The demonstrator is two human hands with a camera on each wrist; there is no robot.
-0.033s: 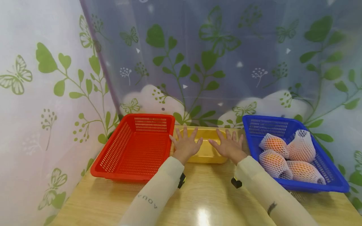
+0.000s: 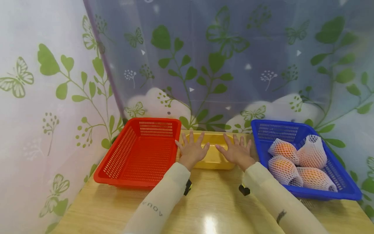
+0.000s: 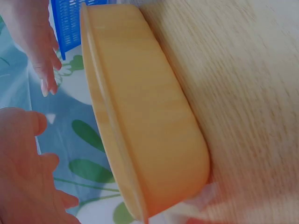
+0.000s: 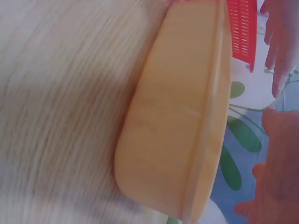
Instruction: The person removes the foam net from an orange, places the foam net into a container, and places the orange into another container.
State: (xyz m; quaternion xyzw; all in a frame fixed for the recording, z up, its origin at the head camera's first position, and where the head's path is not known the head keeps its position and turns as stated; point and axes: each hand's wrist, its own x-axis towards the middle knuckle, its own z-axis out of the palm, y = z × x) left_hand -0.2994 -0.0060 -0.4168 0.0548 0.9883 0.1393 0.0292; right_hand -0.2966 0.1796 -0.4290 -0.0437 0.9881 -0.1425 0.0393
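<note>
I see left hand (image 2: 193,150) and right hand (image 2: 237,152) over yellow tub (image 2: 214,165), both spread wide, straight-fingered, gripping nothing. Red basket (image 2: 137,185) just left of tub; blue basket (image 2: 324,194) right of tub, probably corralling net-sleeved fruits (image 2: 283,149) so none roll.

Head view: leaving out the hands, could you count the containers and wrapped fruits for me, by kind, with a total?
Red basket: 1
Blue basket: 1
Yellow tub: 1
Fruits in white nets: 4
Total: 7
</note>
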